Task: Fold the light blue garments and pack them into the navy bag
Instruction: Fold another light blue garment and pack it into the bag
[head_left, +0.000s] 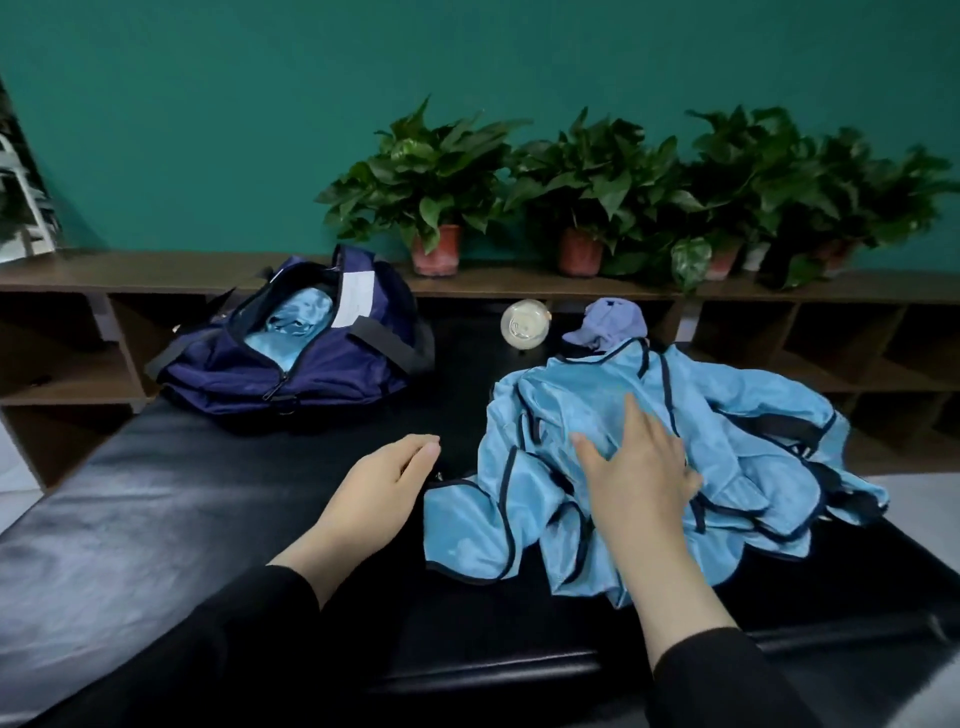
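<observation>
Teal wall (208, 130) behind, and along it a low wooden shelf (156, 273) carrying a row of potted plants (434, 182). In front sits a black padded bench (182, 493). On its far left the navy bag (291, 358) lies unzipped, with a folded light blue garment (293, 325) showing inside the opening. To the right, a second light blue garment with dark piping (675, 415) is spread out rumpled on the bench. The right hand (636, 462) rests flat on top of it, fingers straight and slightly spread. The left hand (384, 483) hovers just beside the garment's left edge, fingers together and loosely curled, holding nothing. Beyond the garment sit a blue cap (610, 322) and a round clear object (524, 323).
</observation>
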